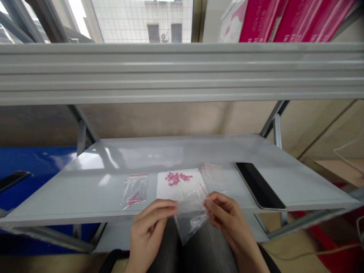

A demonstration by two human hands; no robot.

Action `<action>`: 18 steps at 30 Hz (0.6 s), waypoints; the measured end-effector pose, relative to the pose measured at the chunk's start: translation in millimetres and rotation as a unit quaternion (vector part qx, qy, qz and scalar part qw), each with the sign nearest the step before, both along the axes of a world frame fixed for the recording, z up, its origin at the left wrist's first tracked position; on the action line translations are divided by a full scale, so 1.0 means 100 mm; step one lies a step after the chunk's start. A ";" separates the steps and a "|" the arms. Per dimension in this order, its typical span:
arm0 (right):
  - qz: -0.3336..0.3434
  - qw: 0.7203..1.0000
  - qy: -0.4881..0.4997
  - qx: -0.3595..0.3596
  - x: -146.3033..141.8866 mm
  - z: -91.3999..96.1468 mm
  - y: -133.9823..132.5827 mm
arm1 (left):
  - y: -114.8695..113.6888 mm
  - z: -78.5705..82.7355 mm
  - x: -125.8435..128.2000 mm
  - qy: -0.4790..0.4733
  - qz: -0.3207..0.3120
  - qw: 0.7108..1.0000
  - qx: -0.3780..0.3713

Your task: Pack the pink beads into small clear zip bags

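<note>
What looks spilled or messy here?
Nothing much. The pink beads lie loose on a white sheet on the shelf, but in a tidy cluster, not scattered. The left hand and right hand hold a clear bag. The dark phone lies near the shelf's front edge.

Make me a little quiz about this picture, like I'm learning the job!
1. True or false: the left hand and the right hand both hold the clear bag.
2. What colour are the little beads on the white paper? A green, B pink, C black.
3. Fill in: the black phone lies to the ___ of the white paper.

Key: 1 true; 2 B; 3 right.
</note>
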State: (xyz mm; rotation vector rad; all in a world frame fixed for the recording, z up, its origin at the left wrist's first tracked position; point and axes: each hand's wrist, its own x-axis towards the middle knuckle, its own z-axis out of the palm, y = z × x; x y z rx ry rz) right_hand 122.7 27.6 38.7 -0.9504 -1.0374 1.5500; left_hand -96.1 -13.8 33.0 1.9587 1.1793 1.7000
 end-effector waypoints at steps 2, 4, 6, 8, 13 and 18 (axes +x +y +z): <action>0.003 1.000 -0.011 0.004 -0.02 -0.03 -0.01 | -0.01 -0.10 0.00 -0.118 0.045 0.989 -0.073; 0.013 1.000 -0.021 0.005 -0.03 -0.07 -0.01 | -0.01 -0.16 0.02 -0.247 0.045 0.958 -0.140; 0.022 0.999 -0.037 0.011 -0.04 -0.09 -0.01 | -0.02 -0.17 0.06 -0.340 -0.003 0.921 -0.192; 0.034 0.998 -0.057 0.022 -0.05 -0.09 -0.01 | -0.02 -0.14 0.10 -0.376 -0.047 0.897 -0.229; 0.068 0.993 -0.083 0.040 -0.07 -0.09 -0.02 | -0.04 -0.13 0.03 -0.375 -0.033 0.886 -0.271; 0.119 0.986 -0.108 0.035 -0.09 -0.15 -0.04 | -0.08 -0.17 -0.08 -0.371 -0.002 0.882 -0.290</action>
